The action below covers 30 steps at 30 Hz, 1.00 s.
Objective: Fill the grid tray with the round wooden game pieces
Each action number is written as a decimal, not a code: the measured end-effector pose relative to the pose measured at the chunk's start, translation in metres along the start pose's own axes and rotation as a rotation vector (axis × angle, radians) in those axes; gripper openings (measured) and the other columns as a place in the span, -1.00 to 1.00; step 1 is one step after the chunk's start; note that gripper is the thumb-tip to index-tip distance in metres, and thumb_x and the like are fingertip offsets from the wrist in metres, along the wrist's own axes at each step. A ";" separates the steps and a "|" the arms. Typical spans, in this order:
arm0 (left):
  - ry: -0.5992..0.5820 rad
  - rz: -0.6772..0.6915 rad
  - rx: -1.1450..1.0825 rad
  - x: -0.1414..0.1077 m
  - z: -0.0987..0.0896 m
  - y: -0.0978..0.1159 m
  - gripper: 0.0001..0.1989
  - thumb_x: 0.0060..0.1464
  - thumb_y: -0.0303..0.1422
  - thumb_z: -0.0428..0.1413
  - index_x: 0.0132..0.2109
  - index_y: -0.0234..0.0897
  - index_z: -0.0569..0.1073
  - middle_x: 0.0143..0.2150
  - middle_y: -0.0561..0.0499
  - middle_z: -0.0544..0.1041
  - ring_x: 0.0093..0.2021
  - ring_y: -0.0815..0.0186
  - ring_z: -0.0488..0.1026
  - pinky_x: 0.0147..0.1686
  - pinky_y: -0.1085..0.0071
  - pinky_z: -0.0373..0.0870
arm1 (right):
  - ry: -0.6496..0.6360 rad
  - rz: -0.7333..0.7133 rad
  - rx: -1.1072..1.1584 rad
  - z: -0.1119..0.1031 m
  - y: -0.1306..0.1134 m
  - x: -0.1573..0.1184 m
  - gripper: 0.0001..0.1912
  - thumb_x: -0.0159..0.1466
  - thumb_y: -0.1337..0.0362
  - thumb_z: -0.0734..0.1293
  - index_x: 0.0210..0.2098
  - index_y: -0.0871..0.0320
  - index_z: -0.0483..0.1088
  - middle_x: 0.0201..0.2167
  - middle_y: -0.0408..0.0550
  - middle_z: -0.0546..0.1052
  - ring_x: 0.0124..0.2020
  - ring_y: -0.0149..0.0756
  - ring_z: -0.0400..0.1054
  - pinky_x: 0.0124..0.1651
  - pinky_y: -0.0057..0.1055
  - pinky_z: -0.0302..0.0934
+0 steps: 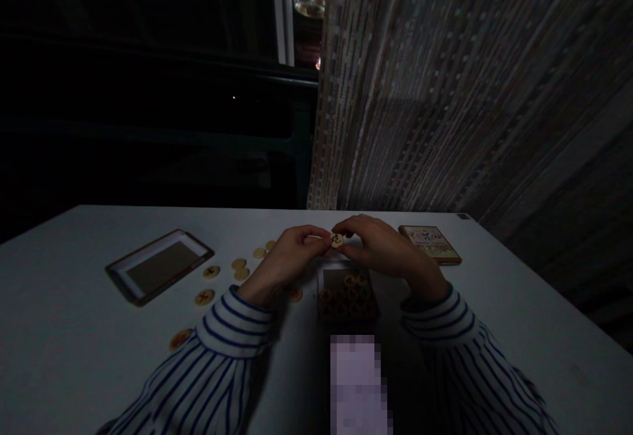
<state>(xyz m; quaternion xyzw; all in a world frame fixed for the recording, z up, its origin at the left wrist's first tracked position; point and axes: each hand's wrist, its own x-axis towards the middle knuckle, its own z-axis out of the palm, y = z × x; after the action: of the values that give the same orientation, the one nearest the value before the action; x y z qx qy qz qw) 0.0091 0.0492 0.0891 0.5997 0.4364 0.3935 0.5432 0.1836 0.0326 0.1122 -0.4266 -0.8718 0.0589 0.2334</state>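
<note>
Between my two hands is a round xiangqi piece [337, 240] with a dark character on its face. My left hand [299, 250] pinches its left edge, and the fingers of my right hand [378, 244] close on its other side. Just below them stands a small box [322, 277] with several pieces [353, 292] laid in rows in its nearer part; its far part shows a bare floor. More loose pieces [240, 269] lie on the table left of my left wrist, some face up, some showing a plain side. One red-marked piece [295, 294] lies beside the box.
A shallow tray-like lid or frame [208, 250] lies at the left of the white table [99, 356]. On the right is a flat box [431, 244] with a printed cover. A bead-string curtain [395, 92] hangs behind the table's far edge. The room is dim.
</note>
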 end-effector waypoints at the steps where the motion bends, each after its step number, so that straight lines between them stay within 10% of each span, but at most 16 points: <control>1: 0.002 0.003 0.006 0.000 0.000 -0.001 -0.77 -0.16 -0.29 0.16 -0.33 -0.36 0.46 -0.46 0.00 0.52 -0.41 0.34 0.44 -0.35 0.43 0.32 | -0.006 0.001 -0.004 0.000 0.000 0.000 -0.74 0.17 0.27 0.25 -0.13 0.17 0.36 -0.23 -0.03 0.46 -0.20 -0.29 0.29 -0.15 -0.35 0.12; 18: -0.037 -0.061 0.153 0.001 0.000 -0.004 -0.72 -0.09 -0.33 0.11 -0.20 -0.37 0.38 -0.60 0.08 0.45 -0.67 0.48 0.24 -0.63 0.54 0.13 | -0.116 -0.002 -0.126 0.005 -0.001 0.001 -0.69 0.16 0.21 0.25 -0.13 0.21 0.38 -0.22 0.02 0.47 -0.17 -0.22 0.30 -0.14 -0.33 0.13; 30: -0.031 0.230 0.696 0.008 -0.011 -0.034 -0.73 0.01 -0.30 -0.03 -0.19 -0.26 0.48 -0.19 -0.11 0.53 -0.17 0.19 0.43 -0.19 0.40 0.26 | -0.319 0.080 -0.178 0.015 0.005 0.001 -0.71 0.13 0.23 0.23 -0.17 0.13 0.42 -0.26 0.00 0.52 -0.23 -0.20 0.36 -0.27 -0.39 0.14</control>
<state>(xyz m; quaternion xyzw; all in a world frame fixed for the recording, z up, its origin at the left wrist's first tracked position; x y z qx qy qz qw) -0.0022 0.0614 0.0566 0.7997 0.4654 0.2708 0.2655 0.1797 0.0381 0.0980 -0.4653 -0.8818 0.0578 0.0511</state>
